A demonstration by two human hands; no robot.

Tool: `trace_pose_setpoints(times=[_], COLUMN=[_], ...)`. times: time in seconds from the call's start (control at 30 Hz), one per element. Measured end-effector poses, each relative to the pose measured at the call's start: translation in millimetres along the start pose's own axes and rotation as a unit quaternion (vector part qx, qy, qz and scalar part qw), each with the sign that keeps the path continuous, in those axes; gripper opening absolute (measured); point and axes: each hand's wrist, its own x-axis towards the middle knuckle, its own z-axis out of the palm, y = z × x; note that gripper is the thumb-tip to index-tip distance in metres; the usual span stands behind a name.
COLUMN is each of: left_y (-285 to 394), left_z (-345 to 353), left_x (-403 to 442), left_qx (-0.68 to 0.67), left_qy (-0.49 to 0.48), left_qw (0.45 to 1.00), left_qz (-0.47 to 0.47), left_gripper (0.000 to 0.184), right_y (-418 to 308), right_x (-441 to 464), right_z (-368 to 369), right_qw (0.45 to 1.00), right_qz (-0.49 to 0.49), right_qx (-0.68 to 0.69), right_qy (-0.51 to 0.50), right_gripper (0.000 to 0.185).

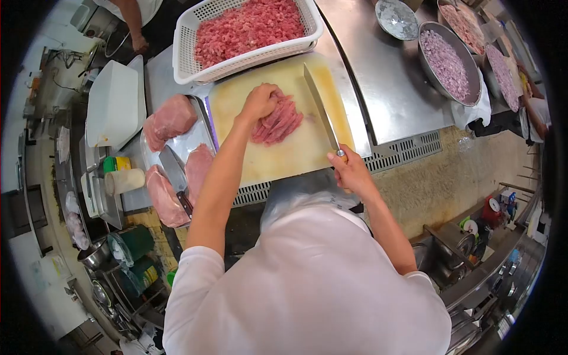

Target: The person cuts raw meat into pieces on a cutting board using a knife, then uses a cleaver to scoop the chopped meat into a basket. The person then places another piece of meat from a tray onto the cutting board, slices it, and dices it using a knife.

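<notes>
A pile of sliced raw meat (278, 124) lies in the middle of the pale yellow cutting board (248, 163). My left hand (260, 102) rests on the upper left of this pile, its fingers curled against the meat. On the right side of the board, my right hand (350, 170) is wrapped round the wooden handle of a long knife (321, 106). The blade points away from me, to the right of the slices and apart from them. Just beyond the board, a white perforated basket (255, 57) holds diced meat (248, 29).
Left of the board, a metal tray (177, 144) holds large meat pieces (170, 121) and a second knife (173, 168). A white container (112, 103) stands farther left. Bowls of chopped onion (447, 65) are at the upper right. Other people's arms (131, 21) show at the edges.
</notes>
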Motion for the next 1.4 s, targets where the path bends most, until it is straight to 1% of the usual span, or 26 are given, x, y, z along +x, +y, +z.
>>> trace_pose_setpoints(times=[0.07, 0.13, 0.2, 0.3, 0.4, 0.5, 0.6, 0.7, 0.8, 0.9, 1.0, 1.1, 1.2, 1.23, 1.33, 1.4], left_y=[-0.2, 17.2, 32.6, 44.0, 40.0, 28.0, 15.5, 13.1, 34.7, 13.8, 20.1, 7.7, -18.7, -28.7, -36.2, -26.4], left_z=[-9.5, 5.5, 18.5, 36.4, 33.3, 17.6, 2.0, -8.9, -5.9, 8.7, 11.4, 7.6, -9.4, -11.6, -0.9, -3.0], left_x=[-17.3, -56.0, -74.9, -95.5, -96.1, -94.5, -87.0, -82.5, -85.8, -48.4, -11.3, 4.9, -6.0, -15.9, -43.2, -53.0], left_qx=[0.008, 0.058, 0.110, 0.186, 0.207, 0.186, 0.179, 0.185, 0.175, 0.074, 0.103, 0.101, 0.043, 0.037, -0.049, -0.075], left_qy=[-0.014, 0.076, 0.120, 0.111, 0.104, 0.080, 0.025, 0.003, 0.040, 0.080, 0.101, 0.069, 0.034, 0.033, 0.098, 0.089], left_qw=[1.000, 0.995, 0.986, 0.976, 0.973, 0.977, 0.977, 0.972, 0.980, 0.994, 0.989, 0.992, 0.998, 0.999, 0.993, 0.993], left_qz=[0.006, -0.024, -0.028, -0.012, -0.004, 0.066, 0.110, 0.142, 0.089, 0.015, 0.031, 0.012, -0.031, 0.005, 0.041, 0.002], left_gripper=[0.036, 0.064, 0.089, 0.121, 0.117, 0.114, 0.112, 0.113, 0.091, 0.052, 0.025, 0.017, 0.017, 0.019, 0.023, 0.025], right_y=[1.5, 4.7, 9.4, 13.7, 9.0, -0.5, -13.2, -14.3, -8.7, -6.4, 0.9, 0.5, -2.6, -2.1, -0.2, 5.7], right_x=[1.1, 1.2, 3.8, 12.4, 19.6, 12.9, 8.1, 6.2, 8.9, 7.1, 11.3, 11.3, 9.7, 9.0, 12.3, 17.4], right_z=[-1.0, -1.5, -1.4, 0.4, -9.1, -15.1, -20.9, -16.1, -9.9, -6.2, -3.0, -2.4, -5.6, -4.6, -7.6, -12.6], right_qw=[1.000, 1.000, 0.999, 0.985, 0.983, 0.993, 0.995, 0.993, 0.992, 0.985, 0.986, 0.984, 0.980, 0.980, 0.978, 0.976], right_qz=[0.001, -0.010, -0.036, -0.125, -0.112, -0.072, -0.020, -0.036, -0.035, -0.073, -0.067, -0.055, -0.068, -0.073, -0.096, -0.120], right_qx=[-0.008, -0.010, -0.009, -0.116, -0.143, -0.087, -0.089, -0.114, -0.117, -0.158, -0.154, -0.169, -0.185, -0.186, -0.182, -0.179], right_qy=[0.005, 0.001, -0.015, 0.016, -0.003, -0.016, -0.030, -0.008, -0.007, 0.016, 0.016, 0.021, 0.021, 0.020, 0.026, 0.023], right_gripper=[0.064, 0.064, 0.065, 0.066, 0.067, 0.066, 0.064, 0.061, 0.058, 0.056, 0.056, 0.057, 0.057, 0.058, 0.058, 0.057])
